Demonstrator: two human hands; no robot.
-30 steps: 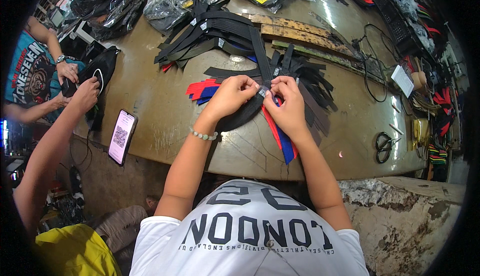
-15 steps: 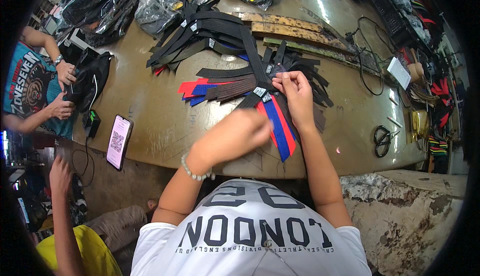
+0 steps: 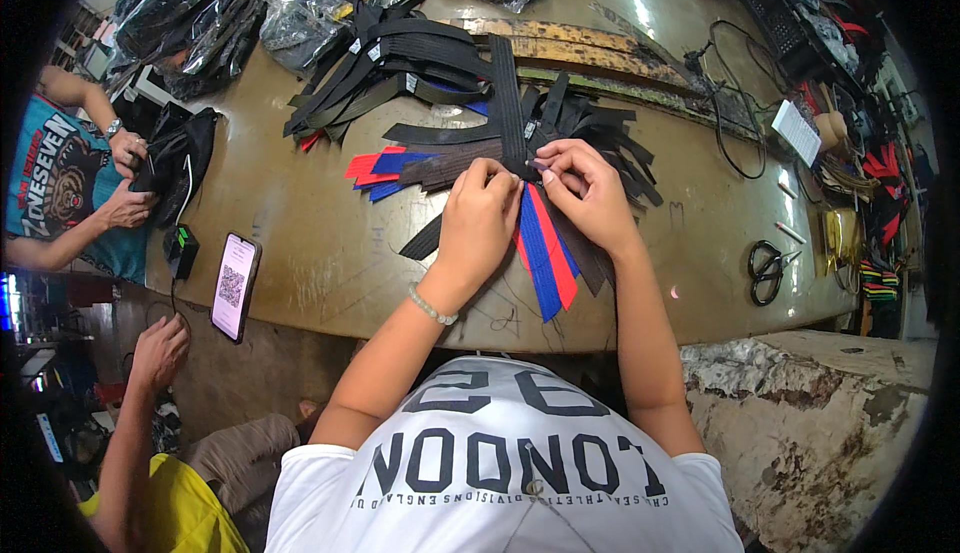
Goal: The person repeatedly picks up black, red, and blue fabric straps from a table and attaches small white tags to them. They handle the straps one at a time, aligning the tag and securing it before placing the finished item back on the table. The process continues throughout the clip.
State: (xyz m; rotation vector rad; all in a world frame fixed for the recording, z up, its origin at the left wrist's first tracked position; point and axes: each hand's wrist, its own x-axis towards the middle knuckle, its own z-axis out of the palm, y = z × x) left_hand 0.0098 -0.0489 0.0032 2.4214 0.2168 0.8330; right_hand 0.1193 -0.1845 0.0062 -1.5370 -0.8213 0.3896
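Note:
A fan of stitched fabric straps lies on the table before me, in black, brown, red and blue. My left hand (image 3: 482, 215), with a bead bracelet at the wrist, is closed in a pinch at the crossing of the straps, beside the upright black strap (image 3: 506, 103). Close to its right, my right hand (image 3: 592, 198) pinches a small dark piece too small to name. Between and below my hands, the blue strap (image 3: 541, 253) and red strap (image 3: 562, 283) stretch toward me. My fingers hide the point where the straps meet.
Another heap of black straps (image 3: 400, 63) lies farther back, near plastic-wrapped bundles (image 3: 180, 28). Wooden bars (image 3: 590, 53) stretch behind the straps. Black scissors (image 3: 766, 273) lie at right, a phone (image 3: 236, 288) at left. Two people are at left, one handling a black item.
My left hand has moved away from me to the straps' crossing, covering the white labels seen there. My right hand has shifted slightly toward me. The yellow-clothed person's hand has moved right.

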